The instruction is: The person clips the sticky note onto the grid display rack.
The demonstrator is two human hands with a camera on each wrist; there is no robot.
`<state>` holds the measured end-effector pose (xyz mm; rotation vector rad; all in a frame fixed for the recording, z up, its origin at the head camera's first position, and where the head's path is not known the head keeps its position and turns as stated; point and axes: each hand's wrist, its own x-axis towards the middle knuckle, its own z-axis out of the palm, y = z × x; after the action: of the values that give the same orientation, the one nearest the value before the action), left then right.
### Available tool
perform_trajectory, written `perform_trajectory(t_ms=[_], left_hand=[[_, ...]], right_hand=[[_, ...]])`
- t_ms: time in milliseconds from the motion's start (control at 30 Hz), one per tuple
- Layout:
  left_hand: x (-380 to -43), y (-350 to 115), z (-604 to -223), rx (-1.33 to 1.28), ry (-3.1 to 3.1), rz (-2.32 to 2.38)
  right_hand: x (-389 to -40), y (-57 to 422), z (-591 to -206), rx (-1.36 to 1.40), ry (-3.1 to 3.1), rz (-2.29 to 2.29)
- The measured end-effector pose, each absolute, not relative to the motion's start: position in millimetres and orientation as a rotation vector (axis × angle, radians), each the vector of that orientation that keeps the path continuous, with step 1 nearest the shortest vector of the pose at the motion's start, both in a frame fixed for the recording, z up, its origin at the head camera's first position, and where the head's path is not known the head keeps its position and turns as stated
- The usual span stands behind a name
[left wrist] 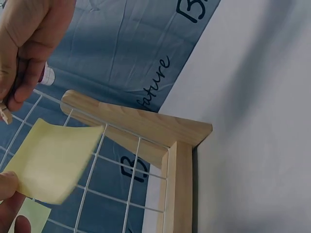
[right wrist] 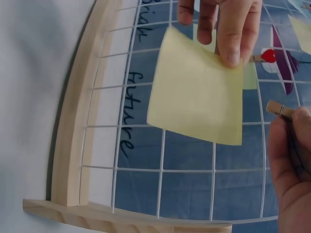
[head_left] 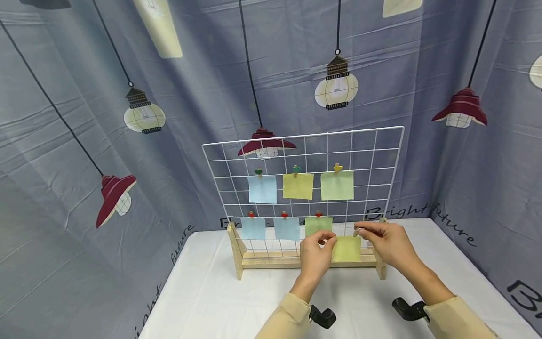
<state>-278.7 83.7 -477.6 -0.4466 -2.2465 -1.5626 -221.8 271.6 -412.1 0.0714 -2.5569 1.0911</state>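
A yellow paper note (head_left: 347, 249) is pinched at its upper left edge by my left hand (head_left: 315, 252), in front of the lower right part of a white wire grid (head_left: 305, 136). Between thumb and fingers, my right hand (head_left: 389, 242) holds a small wooden clothespin (right wrist: 278, 108), apart from the note's edge in the right wrist view. Just left of the yellow note, a green note (head_left: 317, 224) hangs from a red heart clip (head_left: 319, 213), partly behind my left hand.
Two blue notes, one of them the left note (head_left: 253, 229), hang in the same lower row under red heart clips. Above are a blue note (head_left: 262, 189), a yellow note (head_left: 298, 186) and a green note (head_left: 337, 186). A wooden stand (head_left: 271, 263) carries the grid on a white table (head_left: 203, 292).
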Motion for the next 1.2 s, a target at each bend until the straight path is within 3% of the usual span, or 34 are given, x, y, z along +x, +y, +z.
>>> perform_trajectory(t_ms=[1200], left_hand=[[-292.8, 126.0, -447.8, -0.224, -2.17, -1.511]], right_hand=[[-258.2, 272.4, -405.0, 0.138, -2.303, 0.943]])
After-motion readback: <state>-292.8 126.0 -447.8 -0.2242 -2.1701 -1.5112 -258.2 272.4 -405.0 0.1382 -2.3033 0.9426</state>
